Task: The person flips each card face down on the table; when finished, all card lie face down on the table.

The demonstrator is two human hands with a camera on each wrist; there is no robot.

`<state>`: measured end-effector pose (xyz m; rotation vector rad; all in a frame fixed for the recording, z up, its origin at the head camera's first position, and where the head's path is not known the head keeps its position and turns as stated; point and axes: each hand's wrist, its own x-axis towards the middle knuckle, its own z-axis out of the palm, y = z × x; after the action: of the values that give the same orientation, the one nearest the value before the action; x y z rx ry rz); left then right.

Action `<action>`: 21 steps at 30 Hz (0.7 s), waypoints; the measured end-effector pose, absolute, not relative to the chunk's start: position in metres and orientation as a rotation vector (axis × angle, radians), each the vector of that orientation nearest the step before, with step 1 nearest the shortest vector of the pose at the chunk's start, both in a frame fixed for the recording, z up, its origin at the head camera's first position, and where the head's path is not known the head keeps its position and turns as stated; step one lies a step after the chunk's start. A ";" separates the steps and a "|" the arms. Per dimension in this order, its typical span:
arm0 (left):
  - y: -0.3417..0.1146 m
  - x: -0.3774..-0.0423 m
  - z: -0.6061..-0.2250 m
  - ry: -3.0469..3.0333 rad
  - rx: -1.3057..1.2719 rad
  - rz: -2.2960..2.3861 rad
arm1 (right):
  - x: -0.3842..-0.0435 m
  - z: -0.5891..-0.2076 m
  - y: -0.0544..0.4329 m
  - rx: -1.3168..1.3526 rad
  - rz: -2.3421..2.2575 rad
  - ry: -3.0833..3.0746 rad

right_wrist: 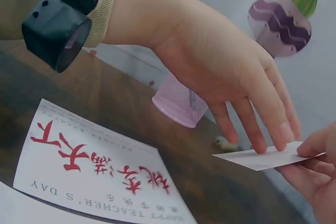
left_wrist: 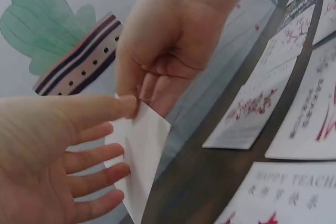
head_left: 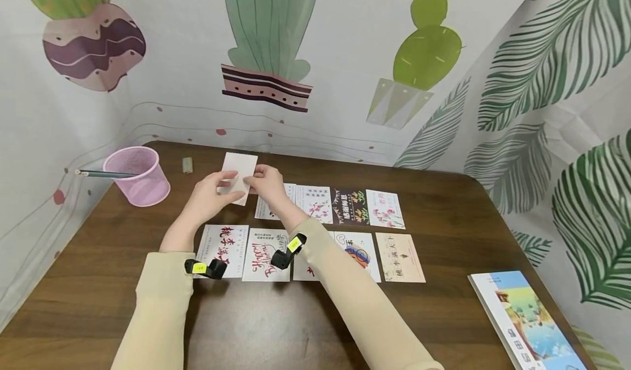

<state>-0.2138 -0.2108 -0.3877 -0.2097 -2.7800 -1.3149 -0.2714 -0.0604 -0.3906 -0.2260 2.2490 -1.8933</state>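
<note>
A small white card (head_left: 241,165) is held above the table's back left, its blank side facing the head camera. My right hand (head_left: 270,185) pinches its right edge between thumb and fingers, as the right wrist view also shows at the right hand (right_wrist: 321,169). The left hand (head_left: 207,197) is at the card's left side; its fairly straight fingers (right_wrist: 257,142) touch the face of the card. Printed greeting cards lie below in two rows, among them a card with red characters (head_left: 224,247) and a card with pink blossoms (head_left: 315,206). My right arm partly covers some of them.
A pink mesh pen holder (head_left: 153,181) with pencils stands at the back left, near a small eraser-like block (head_left: 187,165). A book (head_left: 532,315) lies at the table's right edge. Behind the brown table (head_left: 123,304) hangs a cactus-print cloth (head_left: 335,85).
</note>
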 end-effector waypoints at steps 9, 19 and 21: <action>-0.210 -0.216 -0.408 -2.934 -0.115 -1.182 | -0.276 -0.413 -0.065 -0.149 -1.681 2.249; -0.206 -0.217 -0.418 -3.001 0.056 -1.107 | -0.278 -0.418 -0.062 -0.143 -1.513 2.338; -0.204 -0.217 -0.418 -3.005 0.086 -1.081 | -0.277 -0.415 -0.061 -0.147 -1.490 2.353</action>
<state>-0.2167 -0.2043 -0.4179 0.0863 -3.0053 -1.0812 -0.2769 -0.0608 -0.4148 -0.1465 2.3527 -1.4898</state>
